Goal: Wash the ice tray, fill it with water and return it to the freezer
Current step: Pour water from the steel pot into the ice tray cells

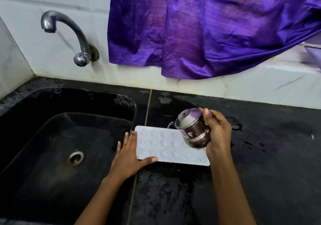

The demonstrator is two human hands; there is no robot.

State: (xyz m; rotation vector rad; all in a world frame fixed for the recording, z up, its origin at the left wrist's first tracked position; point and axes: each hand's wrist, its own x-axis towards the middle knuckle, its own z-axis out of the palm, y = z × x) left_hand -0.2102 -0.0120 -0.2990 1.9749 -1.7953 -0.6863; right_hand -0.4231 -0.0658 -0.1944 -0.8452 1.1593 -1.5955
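Two bare hands worked at a white ice tray (166,145), which lay flat on the wet black counter (269,155) just right of the sink (52,120). The left hand (128,153) lay flat, fingers straight against the tray's left end and thumb along its near edge. The right hand (218,132) gripped a small steel pot (192,129), tilted leftward above the tray's right half, with a thin stream of water (169,125) falling from its rim to the tray's far edge. Behind, a curved tap (69,32) stuck out of the tiled wall beside a hanging purple cloth (208,25)
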